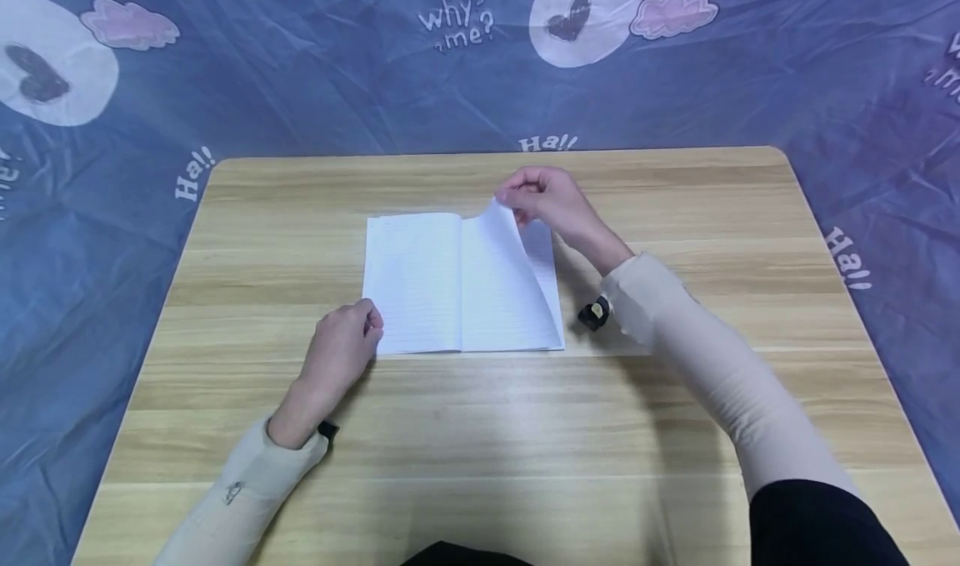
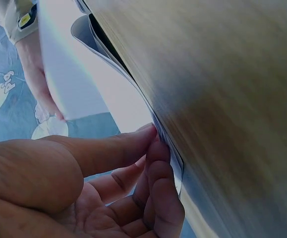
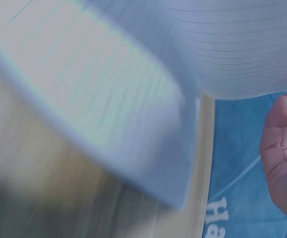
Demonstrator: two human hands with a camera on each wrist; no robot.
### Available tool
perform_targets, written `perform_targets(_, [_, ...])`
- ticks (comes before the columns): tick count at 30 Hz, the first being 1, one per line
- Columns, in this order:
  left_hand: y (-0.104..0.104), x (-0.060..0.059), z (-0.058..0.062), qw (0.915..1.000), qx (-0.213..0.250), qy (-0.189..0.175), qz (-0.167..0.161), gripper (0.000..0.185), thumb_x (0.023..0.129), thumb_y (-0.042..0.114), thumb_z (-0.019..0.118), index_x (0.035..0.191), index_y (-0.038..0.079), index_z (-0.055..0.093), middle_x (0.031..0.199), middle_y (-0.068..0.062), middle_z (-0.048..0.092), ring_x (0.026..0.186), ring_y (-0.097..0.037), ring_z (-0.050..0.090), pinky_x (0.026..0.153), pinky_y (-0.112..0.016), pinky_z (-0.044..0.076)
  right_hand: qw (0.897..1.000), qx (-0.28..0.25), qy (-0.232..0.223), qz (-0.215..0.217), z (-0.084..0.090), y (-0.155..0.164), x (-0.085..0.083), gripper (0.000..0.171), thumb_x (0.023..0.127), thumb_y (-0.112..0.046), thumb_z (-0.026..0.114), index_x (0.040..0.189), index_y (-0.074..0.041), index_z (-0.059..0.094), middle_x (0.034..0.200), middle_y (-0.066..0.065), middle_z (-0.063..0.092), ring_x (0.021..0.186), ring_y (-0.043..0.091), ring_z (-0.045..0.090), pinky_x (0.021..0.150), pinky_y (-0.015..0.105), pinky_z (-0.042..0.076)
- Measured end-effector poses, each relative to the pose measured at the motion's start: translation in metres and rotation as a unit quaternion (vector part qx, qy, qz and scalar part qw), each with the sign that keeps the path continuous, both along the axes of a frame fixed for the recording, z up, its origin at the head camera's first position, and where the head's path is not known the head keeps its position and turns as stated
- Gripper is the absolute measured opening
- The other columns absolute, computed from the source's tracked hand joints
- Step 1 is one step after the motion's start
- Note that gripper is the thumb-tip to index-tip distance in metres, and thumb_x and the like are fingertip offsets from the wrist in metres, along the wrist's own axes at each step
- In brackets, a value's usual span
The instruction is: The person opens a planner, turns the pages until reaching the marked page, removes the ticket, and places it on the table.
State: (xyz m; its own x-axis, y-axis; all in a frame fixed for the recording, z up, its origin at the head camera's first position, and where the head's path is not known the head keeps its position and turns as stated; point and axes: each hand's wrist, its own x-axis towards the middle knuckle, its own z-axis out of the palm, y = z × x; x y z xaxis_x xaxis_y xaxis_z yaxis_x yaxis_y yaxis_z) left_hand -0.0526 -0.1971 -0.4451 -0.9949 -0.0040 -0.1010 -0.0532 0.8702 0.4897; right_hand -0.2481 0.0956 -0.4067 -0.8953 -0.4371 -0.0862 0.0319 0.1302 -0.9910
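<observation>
- Your thin white lined-paper notebook (image 1: 461,283) lies open and flat at the middle of the pale wood-grain table (image 1: 480,433), spine running away from you.
- Your right hand (image 1: 547,199) pinches the far top corner of one right-hand lined page (image 1: 510,274); that sheet is lifted and bowed, its lower edge down on the book.
- Your left hand (image 1: 341,353) rests at the near left corner of the notebook, fingertips (image 2: 155,148) curled against the page edges, pinning them to the table.
- Judgement: the paper is light, limp and easily creased or torn; hold a single sheet by its corner, lightly.
- A blue printed cloth (image 1: 300,66) with hearts and lettering surrounds the table; nothing stands near the notebook.
</observation>
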Motion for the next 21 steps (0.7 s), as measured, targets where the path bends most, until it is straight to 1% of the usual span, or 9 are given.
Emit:
perform_targets(5, [0.001,0.0,0.001,1.0,-0.003,-0.001,0.0,0.008,0.091,0.0,0.066,0.085,0.004,0.064,0.075,-0.008,0.062,0.069,-0.026,0.058,0.064,-0.04,0.049,0.997,-0.062,-0.051,-0.014,0.008,-0.016,-0.003,0.012,0.095,-0.006,0.068,0.104,0.002,0.069,0.099,0.018,0.07,0.07,0.022,0.066,0.064,0.032,0.058])
perform_targets(10, [0.002,0.0,0.004,0.9999,-0.003,-0.012,0.006,0.007,0.093,0.003,0.067,0.086,0.005,0.064,0.076,-0.008,0.062,0.07,-0.026,0.058,0.064,-0.041,0.048,0.988,-0.105,-0.101,-0.043,0.015,-0.028,-0.006,0.009,0.094,-0.003,0.068,0.102,0.002,0.069,0.096,0.018,0.068,0.068,0.022,0.066,0.065,0.034,0.059])
perform_targets(12, [0.004,0.001,0.006,0.9999,-0.001,-0.007,0.008,0.008,0.094,0.007,0.068,0.087,0.004,0.066,0.077,-0.008,0.062,0.072,-0.027,0.058,0.066,-0.042,0.048,0.986,-0.117,-0.112,-0.05,0.016,-0.031,-0.007,0.008,0.094,-0.001,0.068,0.101,0.003,0.069,0.095,0.018,0.068,0.067,0.022,0.066,0.065,0.034,0.06])
perform_targets(13, [0.004,0.001,0.007,1.0,0.0,0.002,0.01,0.009,0.094,0.01,0.069,0.087,0.004,0.067,0.078,-0.008,0.062,0.073,-0.028,0.059,0.067,-0.043,0.048,0.984,-0.122,-0.116,-0.052,0.016,-0.033,-0.007,0.007,0.094,-0.001,0.068,0.1,0.003,0.068,0.095,0.018,0.068,0.066,0.022,0.066,0.065,0.035,0.06])
perform_targets(15, [0.007,0.002,0.011,0.9993,0.001,0.034,0.013,0.014,0.095,0.015,0.069,0.088,0.003,0.069,0.078,-0.009,0.063,0.075,-0.03,0.06,0.069,-0.045,0.048,0.983,-0.131,-0.119,-0.054,0.016,-0.035,-0.008,0.006,0.094,0.001,0.067,0.1,0.003,0.068,0.093,0.018,0.068,0.065,0.022,0.067,0.065,0.035,0.06])
perform_targets(17, [0.012,0.004,0.015,0.9958,0.0,0.09,0.014,0.019,0.095,0.02,0.07,0.089,0.001,0.07,0.078,-0.011,0.063,0.077,-0.033,0.061,0.072,-0.048,0.048,0.982,-0.136,-0.12,-0.056,0.016,-0.037,-0.008,0.006,0.094,0.001,0.066,0.099,0.003,0.068,0.091,0.017,0.069,0.064,0.022,0.067,0.063,0.034,0.059])
perform_targets(19, [0.019,0.005,0.021,0.9874,0.01,0.158,0.007,0.022,0.095,0.022,0.071,0.093,0.0,0.071,0.078,-0.013,0.064,0.077,-0.034,0.061,0.074,-0.049,0.048,0.981,-0.142,-0.121,-0.059,0.015,-0.038,-0.008,0.005,0.094,0.002,0.066,0.098,0.004,0.068,0.089,0.016,0.069,0.062,0.021,0.066,0.062,0.033,0.059])
perform_targets(20, [0.024,0.006,0.024,0.9811,0.017,0.192,-0.003,0.024,0.094,0.023,0.072,0.097,-0.001,0.071,0.078,-0.013,0.063,0.077,-0.034,0.06,0.074,-0.049,0.048,0.98,-0.145,-0.122,-0.061,0.015,-0.039,-0.007,0.004,0.094,0.002,0.065,0.098,0.004,0.068,0.088,0.016,0.069,0.061,0.021,0.066,0.061,0.033,0.059])
perform_targets(21, [0.029,0.006,0.026,0.973,0.028,0.228,-0.02,0.027,0.094,0.024,0.073,0.101,-0.002,0.07,0.079,-0.013,0.063,0.077,-0.034,0.06,0.075,-0.049,0.048,0.979,-0.148,-0.124,-0.062,0.015,-0.039,-0.007,0.004,0.094,0.003,0.065,0.098,0.004,0.068,0.087,0.016,0.069,0.06,0.021,0.066,0.061,0.033,0.059])
